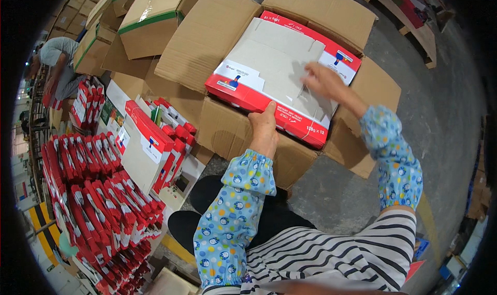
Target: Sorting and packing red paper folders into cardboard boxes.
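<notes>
A bundle of flat red-and-white printed cartons (279, 51) with a grey board face up lies inside an open cardboard box (207, 41). Thin straps seem to cross the bundle. My left hand (263, 128) is closed at its near edge, thumb up against the red side; the other fingers are partly hidden. Over the right part of the grey face is my right hand (326, 83), its fingers loosely bent and slightly apart, with nothing visible in them. Its shadow falls on the board close by.
Several rows of folded red-and-white cartons (103, 202) pile up at my left, with another carton bundle (147, 145) leaning beside them. Brown boxes with green edges (150, 28) stand at the far left. A person (57, 62) bends down there. A wooden pallet (414, 33) lies far right.
</notes>
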Motion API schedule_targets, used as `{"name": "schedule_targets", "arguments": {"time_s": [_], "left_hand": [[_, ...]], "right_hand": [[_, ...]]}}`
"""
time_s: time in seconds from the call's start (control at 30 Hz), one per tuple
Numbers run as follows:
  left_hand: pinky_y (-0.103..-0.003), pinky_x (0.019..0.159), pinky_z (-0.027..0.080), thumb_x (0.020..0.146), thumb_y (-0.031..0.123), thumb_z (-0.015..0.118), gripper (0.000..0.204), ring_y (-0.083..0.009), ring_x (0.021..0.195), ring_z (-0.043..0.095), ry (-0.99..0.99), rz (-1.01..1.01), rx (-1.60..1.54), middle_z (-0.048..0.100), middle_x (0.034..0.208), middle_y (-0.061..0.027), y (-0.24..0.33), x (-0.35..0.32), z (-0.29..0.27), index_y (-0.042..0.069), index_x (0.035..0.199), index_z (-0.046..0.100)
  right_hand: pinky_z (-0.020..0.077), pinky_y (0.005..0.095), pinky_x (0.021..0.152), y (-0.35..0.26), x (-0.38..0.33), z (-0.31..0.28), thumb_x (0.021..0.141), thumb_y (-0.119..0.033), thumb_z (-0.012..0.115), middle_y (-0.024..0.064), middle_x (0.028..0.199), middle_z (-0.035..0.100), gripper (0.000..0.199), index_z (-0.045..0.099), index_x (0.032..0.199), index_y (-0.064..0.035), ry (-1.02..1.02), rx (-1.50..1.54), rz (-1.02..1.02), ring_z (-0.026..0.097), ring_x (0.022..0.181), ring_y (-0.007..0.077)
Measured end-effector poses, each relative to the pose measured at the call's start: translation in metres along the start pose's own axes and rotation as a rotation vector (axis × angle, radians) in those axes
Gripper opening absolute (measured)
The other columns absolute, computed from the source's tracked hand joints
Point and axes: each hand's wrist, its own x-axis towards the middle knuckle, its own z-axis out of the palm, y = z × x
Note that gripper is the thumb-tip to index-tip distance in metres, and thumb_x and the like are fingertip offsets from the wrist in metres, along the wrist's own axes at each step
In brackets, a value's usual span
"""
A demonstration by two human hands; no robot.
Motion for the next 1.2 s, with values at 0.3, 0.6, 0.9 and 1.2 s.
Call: {"name": "schedule_targets", "arguments": {"time_s": [0.3, 0.6, 0.9, 1.2], "left_hand": [[-0.036, 0.099, 0.043, 0.079, 0.02, 0.067, 0.069, -0.0288, 0.114, 0.054, -0.11, 0.109, 0.291, 0.054, 0.125, -0.0256, 0.006, -0.006, -0.014, -0.016, 0.13, 0.037], [-0.033, 0.091, 0.046, 0.085, 0.013, 0.063, 0.049, -0.0216, 0.105, 0.058, -0.343, 0.28, 0.494, 0.061, 0.113, -0.016, 0.013, -0.023, -0.032, -0.005, 0.127, 0.045], [-0.043, 0.098, 0.044, 0.083, 0.014, 0.06, 0.052, -0.0376, 0.117, 0.05, -0.311, 0.524, 0.856, 0.046, 0.128, -0.029, -0.002, 0.007, -0.035, -0.007, 0.13, 0.048], [-0.062, 0.105, 0.027, 0.085, 0.042, 0.062, 0.049, -0.0314, 0.129, 0.039, -0.198, 0.918, 1.924, 0.049, 0.135, -0.0128, 0.041, 0.041, -0.017, 0.012, 0.124, 0.06]], "right_hand": [[0.0391, 0.0397, 0.106, 0.027, -0.011, 0.08, 0.094, -0.031, 0.057, 0.0238, 0.135, 0.053, 0.056, 0.045, 0.139, 0.0001, -0.175, 0.334, -0.172, 0.052, 0.124, 0.0343], [0.0419, 0.0405, 0.098, 0.057, 0.003, 0.117, 0.095, -0.03, 0.057, 0.0239, 0.119, 0.056, 0.05, 0.048, 0.136, -0.0025, -0.071, 0.285, -0.223, 0.054, 0.112, 0.036], [0.0423, 0.043, 0.085, 0.054, -0.003, 0.107, 0.091, -0.03, 0.062, 0.02, 0.097, 0.052, 0.048, 0.052, 0.135, -0.0127, 0.027, 0.134, -0.157, 0.051, 0.093, 0.0357], [0.0386, 0.0542, 0.096, 0.043, 0.049, 0.066, 0.085, -0.034, 0.066, 0.0176, 0.133, 0.048, 0.051, 0.053, 0.133, -0.0222, 0.416, -0.349, -0.132, 0.044, 0.123, 0.0375]]}}
